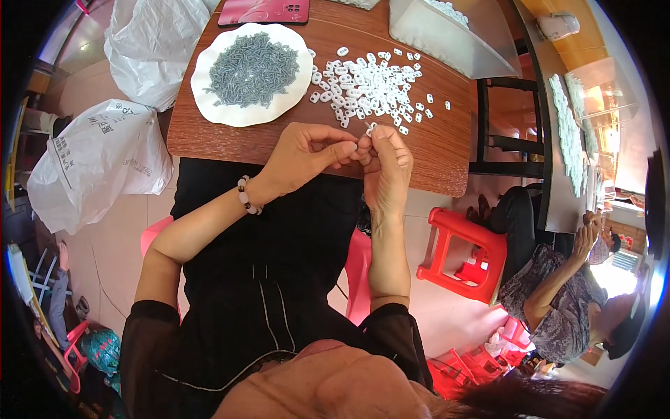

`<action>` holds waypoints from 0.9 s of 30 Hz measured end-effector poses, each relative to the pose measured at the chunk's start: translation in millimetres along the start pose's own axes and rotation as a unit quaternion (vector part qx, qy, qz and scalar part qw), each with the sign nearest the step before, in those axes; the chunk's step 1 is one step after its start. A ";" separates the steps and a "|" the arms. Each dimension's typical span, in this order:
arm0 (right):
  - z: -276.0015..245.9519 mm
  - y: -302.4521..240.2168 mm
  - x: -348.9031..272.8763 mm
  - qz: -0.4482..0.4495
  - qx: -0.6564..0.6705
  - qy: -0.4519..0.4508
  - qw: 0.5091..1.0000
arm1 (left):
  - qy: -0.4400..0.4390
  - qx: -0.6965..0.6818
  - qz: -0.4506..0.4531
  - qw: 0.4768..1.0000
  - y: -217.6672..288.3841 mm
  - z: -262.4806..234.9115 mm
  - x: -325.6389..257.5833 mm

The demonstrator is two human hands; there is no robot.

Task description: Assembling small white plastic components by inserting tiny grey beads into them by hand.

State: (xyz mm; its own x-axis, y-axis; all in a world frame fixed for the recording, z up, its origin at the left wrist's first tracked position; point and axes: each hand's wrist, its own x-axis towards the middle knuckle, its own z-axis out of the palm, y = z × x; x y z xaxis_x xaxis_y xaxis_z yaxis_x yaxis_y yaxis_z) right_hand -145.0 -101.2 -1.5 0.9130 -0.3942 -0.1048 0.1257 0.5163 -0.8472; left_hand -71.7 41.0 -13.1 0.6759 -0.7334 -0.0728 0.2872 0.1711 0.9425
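My two hands meet at the near edge of the brown wooden table. Between thumb and fingers, my right hand pinches a small white plastic piece. My left hand, with a beaded bracelet on its wrist, has thumb and forefinger pressed together beside the right fingertips; anything in that pinch is too small to make out. Just beyond the fingers lies a loose pile of white two-holed plastic pieces. To its left, a white wavy-rimmed plate carries a heap of small grey rod-like pieces.
A pink phone rests at the table's far left. At the far right stands a translucent bin. White plastic bags sit on the floor at left. On the right are a red stool and a seated person at another table.
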 end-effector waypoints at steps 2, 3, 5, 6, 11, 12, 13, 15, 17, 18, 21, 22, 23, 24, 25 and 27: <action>-0.6 1.7 0.4 0.004 0.000 0.003 1.000 | 0.027 0.030 -0.019 0.999 -3.9 -1.5 0.4; 0.0 1.9 0.3 0.004 0.000 0.003 1.000 | 0.027 0.030 -0.019 0.999 -4.1 -1.1 0.5; 1.4 1.8 -0.5 0.001 -0.001 0.010 1.000 | 0.060 0.018 -0.005 0.998 -4.1 0.3 1.0; 1.6 2.0 -1.0 0.001 0.000 0.010 1.000 | 0.061 0.018 -0.005 0.998 -4.7 -0.7 1.3; 6.0 2.4 -3.9 -0.001 0.017 0.008 1.000 | 0.101 -0.156 -0.058 0.981 -3.7 1.6 2.8; 7.8 3.2 -4.5 -0.001 0.017 0.007 1.000 | 0.101 -0.156 -0.057 0.981 -4.7 2.4 2.6; 9.5 4.4 -5.0 -0.003 0.029 0.007 1.000 | 0.096 -0.162 -0.058 0.980 -6.8 2.9 2.4; 11.2 4.7 -5.6 -0.005 0.040 0.008 0.999 | 0.090 -0.170 -0.059 0.980 -9.0 6.3 1.0; 12.0 4.5 -6.0 -0.013 0.058 0.004 0.998 | 0.080 -0.213 -0.073 0.971 -10.0 10.2 -1.9; 12.0 4.2 -6.1 -0.012 0.058 0.004 0.998 | 0.080 -0.213 -0.073 0.971 -9.8 10.2 -2.3; 11.2 3.9 -5.6 -0.012 0.047 0.004 0.999 | 0.080 -0.231 -0.070 0.967 -8.3 9.7 -3.6; 10.5 4.5 -5.4 -0.005 0.045 0.005 0.999 | 0.084 -0.193 -0.068 0.975 -8.1 9.6 -3.8; 9.9 5.2 -5.1 0.002 0.043 0.005 0.999 | 0.088 -0.155 -0.065 0.982 -7.9 9.2 -4.2; 9.6 5.6 -4.8 0.002 0.043 0.004 0.999 | 0.088 -0.155 -0.065 0.982 -7.9 8.3 -4.7; 9.2 5.9 -4.6 0.001 0.039 0.000 0.999 | 0.090 -0.163 -0.068 0.980 -8.0 7.0 -5.4; 7.0 6.8 -3.8 0.000 0.034 -0.004 0.999 | 0.090 -0.172 -0.070 0.978 -8.0 5.0 -6.6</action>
State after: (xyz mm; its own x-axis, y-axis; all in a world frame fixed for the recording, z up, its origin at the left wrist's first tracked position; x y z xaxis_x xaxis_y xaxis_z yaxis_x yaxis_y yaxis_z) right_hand -144.9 -90.9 -3.2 0.9162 -0.3877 -0.1011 0.1509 0.5677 -0.8093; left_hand -81.8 41.1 -18.5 0.7133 -0.6426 -0.2799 0.5766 0.3109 0.7556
